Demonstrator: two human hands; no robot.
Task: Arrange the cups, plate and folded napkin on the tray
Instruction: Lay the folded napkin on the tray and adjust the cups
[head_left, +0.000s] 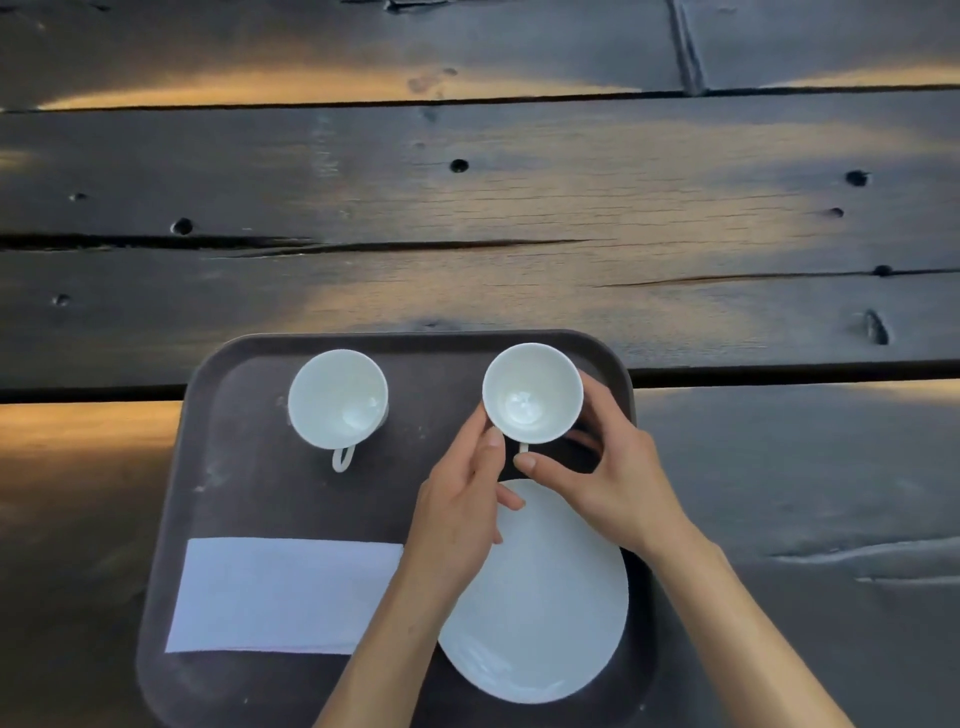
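Head view: both hands, left hand (457, 499) and right hand (608, 467), apparently grip the right cup (532, 393) on tray (208, 467).

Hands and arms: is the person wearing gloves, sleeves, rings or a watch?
No. Both the left hand and the right hand are bare, with no gloves, and no rings that show. The forearms are bare too, right to the picture's bottom edge: no sleeves, watch or bracelet. The fingernails look short and unpainted.
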